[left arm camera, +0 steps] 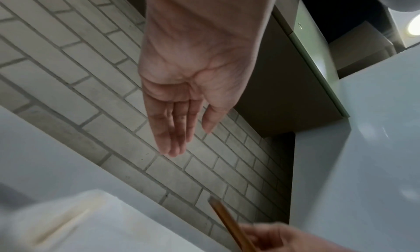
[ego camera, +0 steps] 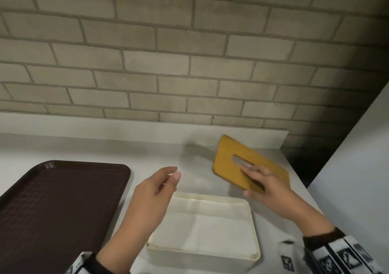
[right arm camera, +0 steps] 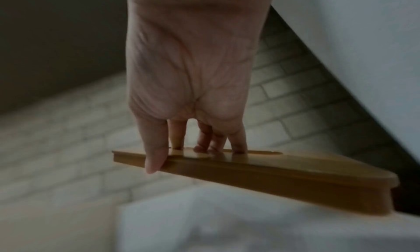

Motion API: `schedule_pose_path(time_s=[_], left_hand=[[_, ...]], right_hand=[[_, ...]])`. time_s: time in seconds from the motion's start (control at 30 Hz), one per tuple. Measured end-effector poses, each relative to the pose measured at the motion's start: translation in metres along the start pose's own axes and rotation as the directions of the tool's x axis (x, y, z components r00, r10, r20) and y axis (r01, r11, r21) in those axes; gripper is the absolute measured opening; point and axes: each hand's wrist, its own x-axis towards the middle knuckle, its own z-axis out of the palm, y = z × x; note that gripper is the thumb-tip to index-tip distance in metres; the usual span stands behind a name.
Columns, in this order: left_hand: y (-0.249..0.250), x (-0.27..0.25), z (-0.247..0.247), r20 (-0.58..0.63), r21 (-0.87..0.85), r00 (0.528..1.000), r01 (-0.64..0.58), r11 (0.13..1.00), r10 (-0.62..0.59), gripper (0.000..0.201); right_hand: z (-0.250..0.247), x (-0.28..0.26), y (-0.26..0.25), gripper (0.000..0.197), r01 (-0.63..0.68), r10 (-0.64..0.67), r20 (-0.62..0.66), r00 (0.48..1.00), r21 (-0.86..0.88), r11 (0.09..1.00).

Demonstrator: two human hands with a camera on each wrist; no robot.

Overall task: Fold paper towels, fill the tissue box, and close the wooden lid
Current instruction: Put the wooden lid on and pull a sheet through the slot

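Note:
An open white tissue box (ego camera: 189, 260) sits on the counter near me, with folded white paper towels (ego camera: 210, 227) lying flat inside it. The wooden lid (ego camera: 229, 158), yellow-brown with an oval slot, hangs tilted above the counter behind and to the right of the box. My right hand (ego camera: 255, 181) grips the lid, fingers on its top face and thumb at its near edge. The right wrist view shows the same hold on the lid (right arm camera: 261, 169) by the right hand (right arm camera: 193, 148). My left hand (ego camera: 174, 176) hovers open and empty over the box's left rear corner, fingers straight (left arm camera: 175, 130).
A dark brown tray (ego camera: 59, 206) lies on the counter left of the box. A grey brick wall (ego camera: 189, 63) runs along the back above a white ledge. A tall white panel (ego camera: 357, 168) stands on the right. Bare counter (ego camera: 105, 145) lies behind the tray.

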Motion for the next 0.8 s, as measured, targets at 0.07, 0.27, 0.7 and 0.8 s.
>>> schedule_pose_path(time_s=[0.07, 0.27, 0.7, 0.8], left_hand=[[0.009, 0.001, 0.008, 0.049, -0.269, 0.992, 0.129, 0.955, -0.12, 0.016], [-0.016, -0.003, 0.0, -0.048, -0.145, 0.987, 0.146, 0.979, -0.154, 0.015], [-0.068, -0.012, 0.0, -0.121, 0.153, 0.976, 0.201, 0.967, -0.184, 0.019], [-0.068, -0.013, 0.0, -0.157, 0.19, 0.978, 0.169, 0.967, -0.14, 0.017]], right_hand=[[0.0, -0.012, -0.036, 0.066, 0.117, -0.115, 0.064, 0.991, -0.043, 0.992], [0.034, -0.034, -0.081, 0.067, 0.208, -0.191, 0.177, 0.965, -0.085, 0.974], [0.066, -0.035, -0.089, 0.064, 0.211, -0.165, 0.31, 0.936, -0.118, 0.97], [0.067, -0.034, -0.093, 0.064, 0.207, -0.163, 0.322, 0.933, -0.108, 0.972]])
